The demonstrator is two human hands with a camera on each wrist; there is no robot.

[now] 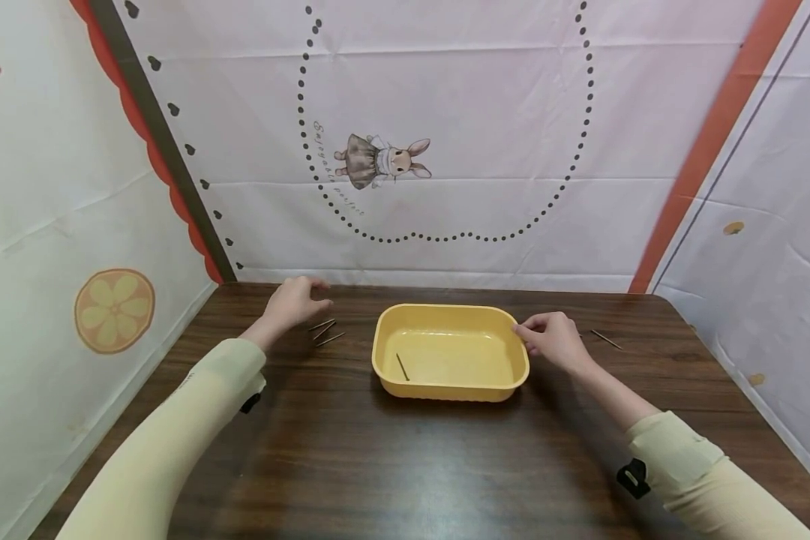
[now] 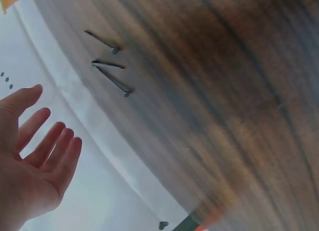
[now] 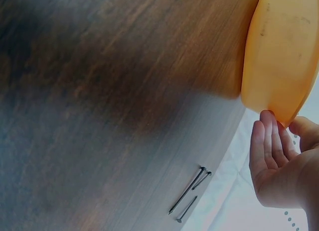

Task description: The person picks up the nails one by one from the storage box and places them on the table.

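Observation:
A yellow plastic tray (image 1: 462, 361) sits mid-table with one nail (image 1: 403, 367) lying in its left part. My right hand (image 1: 559, 341) pinches the tray's right rim, thumb at the top edge and fingers against the outer wall. Over the table's far left, my left hand (image 1: 295, 301) hovers with relaxed, spread fingers and nothing in them. Three nails (image 2: 112, 79) lie close together just below and beside it. Beyond the right hand, another group of three nails (image 3: 187, 190) rests on the wood; the hand partly hides this group in the head view.
The dark wood-grain table (image 1: 418, 465) meets a white printed cloth (image 1: 486, 150) along its back edge. More printed cloth hangs at the left and right sides. Each wrist wears a black strap mount, the right one (image 1: 633, 478) showing below the sleeve cuff.

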